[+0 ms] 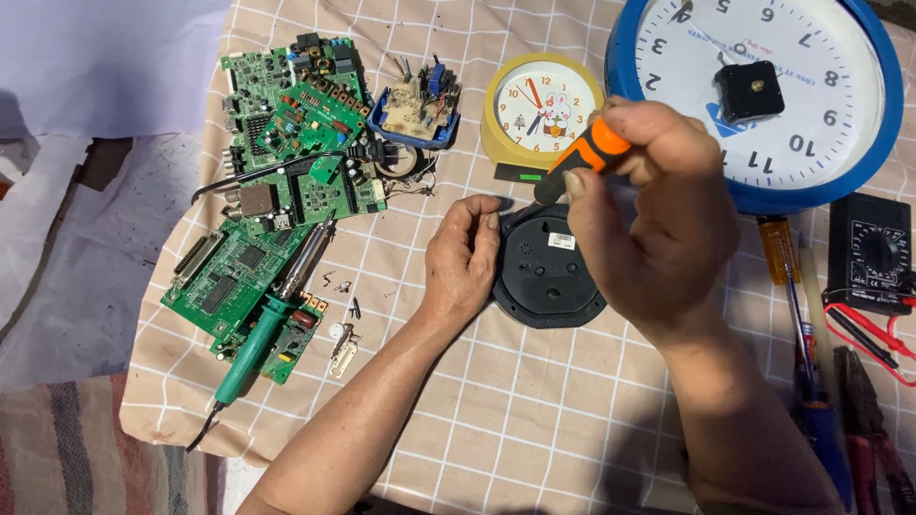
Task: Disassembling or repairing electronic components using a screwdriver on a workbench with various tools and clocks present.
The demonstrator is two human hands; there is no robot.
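A round black clock back (546,272) lies face down at the middle of the checked tabletop (534,410), the left hand (465,257) pressing its nine o'clock edge with curled fingers while the right hand (649,215) grips an orange-handled screwdriver (584,157) over its top. A small yellow clock (541,107) sits at twelve o'clock, a big blue wall clock (763,95) at two o'clock. Green circuit boards (286,143) and a green soldering iron (267,329) lie at nine o'clock, a black multimeter (868,253) at three o'clock.

Two clocks (542,105) (763,95), one soldering iron (262,329), one multimeter (868,253).
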